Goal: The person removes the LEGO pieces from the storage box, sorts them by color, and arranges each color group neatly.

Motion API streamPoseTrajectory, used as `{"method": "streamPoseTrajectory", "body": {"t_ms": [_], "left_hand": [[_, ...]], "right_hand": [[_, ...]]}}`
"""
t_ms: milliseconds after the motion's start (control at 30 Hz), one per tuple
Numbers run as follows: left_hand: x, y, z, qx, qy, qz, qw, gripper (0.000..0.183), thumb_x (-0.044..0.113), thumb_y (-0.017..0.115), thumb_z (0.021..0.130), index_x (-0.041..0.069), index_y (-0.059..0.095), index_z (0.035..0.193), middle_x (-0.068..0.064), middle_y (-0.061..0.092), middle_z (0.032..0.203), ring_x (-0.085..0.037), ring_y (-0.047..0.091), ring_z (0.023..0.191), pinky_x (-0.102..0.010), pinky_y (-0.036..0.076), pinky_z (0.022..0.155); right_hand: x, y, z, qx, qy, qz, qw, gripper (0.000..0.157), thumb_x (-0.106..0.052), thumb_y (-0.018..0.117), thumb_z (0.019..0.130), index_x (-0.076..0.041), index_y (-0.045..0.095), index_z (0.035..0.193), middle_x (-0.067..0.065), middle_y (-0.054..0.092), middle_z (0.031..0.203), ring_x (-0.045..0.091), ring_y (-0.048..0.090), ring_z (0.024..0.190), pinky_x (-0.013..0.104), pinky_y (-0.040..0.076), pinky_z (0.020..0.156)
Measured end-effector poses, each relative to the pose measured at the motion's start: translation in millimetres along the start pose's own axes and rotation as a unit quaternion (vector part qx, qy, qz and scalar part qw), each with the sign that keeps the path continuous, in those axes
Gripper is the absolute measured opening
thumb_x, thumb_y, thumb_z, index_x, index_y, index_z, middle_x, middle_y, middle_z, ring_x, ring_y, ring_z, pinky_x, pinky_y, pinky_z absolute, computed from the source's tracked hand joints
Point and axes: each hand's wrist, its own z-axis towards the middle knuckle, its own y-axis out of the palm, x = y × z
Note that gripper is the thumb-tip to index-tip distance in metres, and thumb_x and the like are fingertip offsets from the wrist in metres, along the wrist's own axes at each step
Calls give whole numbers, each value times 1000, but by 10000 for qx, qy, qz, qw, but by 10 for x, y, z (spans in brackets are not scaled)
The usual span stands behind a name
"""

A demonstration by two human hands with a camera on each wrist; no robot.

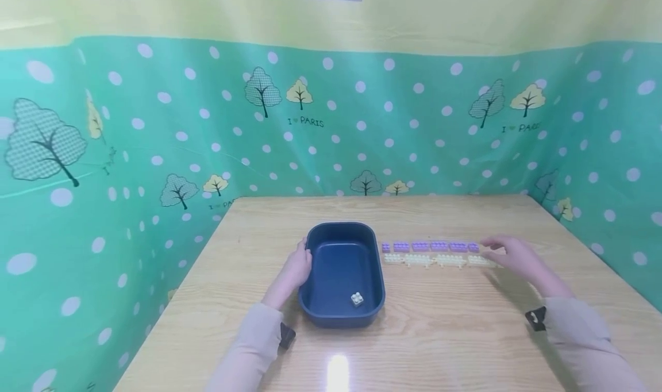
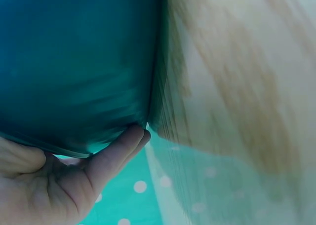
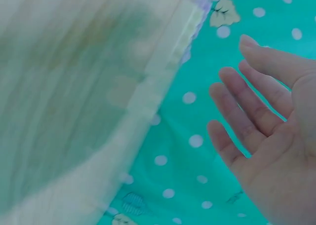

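Note:
A dark blue rectangular bin (image 1: 341, 321) stands on the table, and a small pale toy building brick (image 1: 357, 299) lies inside toward its near right corner. My left hand (image 1: 299, 265) holds the bin's left side, thumb at the rim and fingers along the outer wall (image 2: 84, 72). My right hand (image 1: 509, 255) hovers by the right end of two brick rows. Its fingers (image 3: 247, 111) are loosely bent and spread, with nothing between them. Several purple bricks (image 1: 439, 246) form the back row; several pale yellow bricks (image 1: 450, 260) form the front row.
The wooden table (image 1: 439, 334) carries the bin at centre and the brick rows to its right. A green dotted cloth (image 1: 336, 150) hangs behind and along both sides of the table. Dark camera straps (image 1: 536, 318) are worn at the wrists.

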Motion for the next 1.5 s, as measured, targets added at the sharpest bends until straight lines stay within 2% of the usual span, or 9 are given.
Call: {"method": "streamPoseTrajectory", "body": {"t_ms": [267, 500, 700, 967, 1267, 1500], "left_hand": [[20, 16, 7, 20, -11, -33, 10000, 49, 13, 30, 101, -12, 22, 142, -36, 50, 126, -44, 56, 111, -50, 52, 88], [16, 6, 7, 108, 29, -17, 9999, 48, 12, 30, 100, -13, 24, 141, -37, 50, 125, -45, 55, 112, -51, 50, 90], [4, -3, 4, 129, 17, -21, 9999, 48, 12, 30, 100, -12, 24, 141, -37, 52, 123, -45, 56, 110, -51, 52, 88], [-1, 1, 15, 90, -15, 17, 10000, 48, 12, 30, 101, -11, 24, 142, -36, 55, 119, -43, 59, 107, -49, 53, 86], [16, 2, 22, 57, 10, 45, 10000, 48, 12, 29, 101, -12, 24, 142, -35, 53, 123, -42, 57, 110, -48, 52, 89], [6, -2, 13, 46, -45, 8, 10000, 48, 12, 30, 101, -11, 23, 142, -35, 56, 118, -41, 60, 106, -47, 54, 85]], "right_hand": [[-255, 69, 108, 166, -371, -64, 9992, 33, -13, 62, 89, 6, 61, 116, 27, 63, 111, 44, 57, 103, 61, 45, 87], [-587, 86, 193, 164, -678, 83, 9975, 37, -20, 62, 90, 1, 60, 120, 23, 61, 117, 41, 57, 106, 60, 45, 89], [-827, 99, 261, 189, -1028, 110, 9945, 34, -14, 64, 88, 0, 61, 118, 20, 64, 115, 39, 58, 105, 57, 47, 90], [-988, 167, 355, 282, -1365, 190, 9901, 32, -11, 66, 85, -1, 63, 116, 18, 65, 113, 36, 61, 103, 55, 47, 92], [-1204, 255, 418, -38, -1370, 178, 9904, 31, -13, 64, 87, -3, 63, 115, 18, 64, 115, 37, 59, 107, 54, 48, 93], [-1410, 440, 471, -28, -1962, 145, 9805, 27, -16, 68, 85, -4, 67, 109, 12, 68, 108, 32, 63, 102, 48, 53, 88]]}}
